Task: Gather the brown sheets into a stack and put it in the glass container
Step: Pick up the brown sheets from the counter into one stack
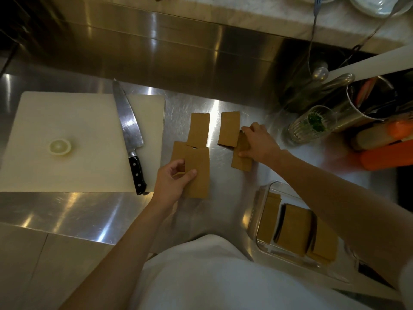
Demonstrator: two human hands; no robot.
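Several brown rectangular sheets lie on the steel counter (223, 198). My left hand (172, 182) grips the near sheet (199, 175), thumb on top, with another sheet (178, 151) partly under it. A third sheet (199, 129) lies just beyond. My right hand (257, 142) presses on a sheet (241, 162), which overlaps a further sheet (229, 128). The glass container (263, 198) sits at the near right, holding several brown sheets (292, 229), partly hidden by my right forearm.
A white cutting board (67, 166) lies at left with a chef's knife (128, 130) and an onion slice (60, 147). A glass with herbs (310, 125), a metal utensil pot (366, 101) and orange containers (384, 157) stand at right.
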